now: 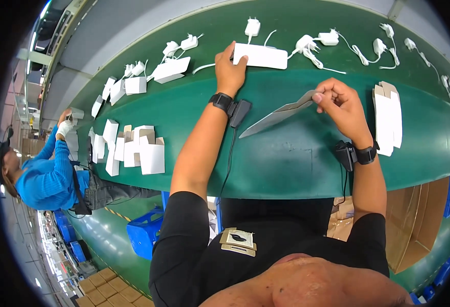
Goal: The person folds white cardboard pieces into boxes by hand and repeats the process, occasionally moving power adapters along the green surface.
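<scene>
From my remote seat, starting at the far left, I see a co-worker in a blue sleeve [46,176] working at the edge of the long green worktop [286,158], and just beside that person a cluster of small white folded cardboard boxes [133,148] standing upright near the front edge. Further back, more white boxes [127,84] lie in a row with white plug adapters and their thin cords [184,43] trailing toward the far rim. Moving to the middle, my left hand [230,69] is stretched well forward, fingers spread and pressed on the near-left end of a flat white rectangular box [261,55] whose long axis runs left to right across the worktop; it rests on the box rather than gripping round it. A black wrist strap with a dangling cable [235,110] sits on that forearm. To the right and nearer my body, my right hand [340,105] is pinched shut on the upper end of a flat grey-white cardboard sleeve [279,115], which slopes down and leftward, its long axis pointing toward my left forearm. The flat box lies up and left of the right hand, clearly closer to the left one. Just right of that, a stack of unfolded white cartons [389,120] lies flat, and an open brown cardboard crate [422,220] sits below the worktop edge.
</scene>
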Motion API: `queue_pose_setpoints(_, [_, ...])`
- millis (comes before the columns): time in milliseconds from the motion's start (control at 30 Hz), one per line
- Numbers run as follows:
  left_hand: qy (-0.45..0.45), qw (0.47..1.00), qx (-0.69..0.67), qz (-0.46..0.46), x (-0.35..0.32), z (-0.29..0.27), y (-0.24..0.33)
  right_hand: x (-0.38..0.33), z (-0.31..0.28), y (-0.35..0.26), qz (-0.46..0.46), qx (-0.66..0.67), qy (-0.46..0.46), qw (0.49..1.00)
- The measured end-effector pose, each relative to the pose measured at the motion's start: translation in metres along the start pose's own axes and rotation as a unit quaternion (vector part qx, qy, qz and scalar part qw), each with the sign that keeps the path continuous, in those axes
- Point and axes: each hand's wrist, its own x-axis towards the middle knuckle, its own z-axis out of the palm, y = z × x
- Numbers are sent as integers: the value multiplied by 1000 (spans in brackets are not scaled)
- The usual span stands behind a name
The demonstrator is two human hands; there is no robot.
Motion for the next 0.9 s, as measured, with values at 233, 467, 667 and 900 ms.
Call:
queue_pose_setpoints(233, [100,987,72,99,-2,-7,53,3,-24,5,-27,7,32,999])
queue_pose_setpoints(467, [-463,720,-502,-127,-100,-8,161,15,-41,6,-45,49,36,997])
queue_pose_setpoints(667, [-443,657,-578,-196,-106,-6,146,5,-26,0,-122,-45,88,988])
queue_pose_setpoints(900, [-450,740,-491,-96,-106,-3,120,9,-27,-5,5,-134,-81,988])
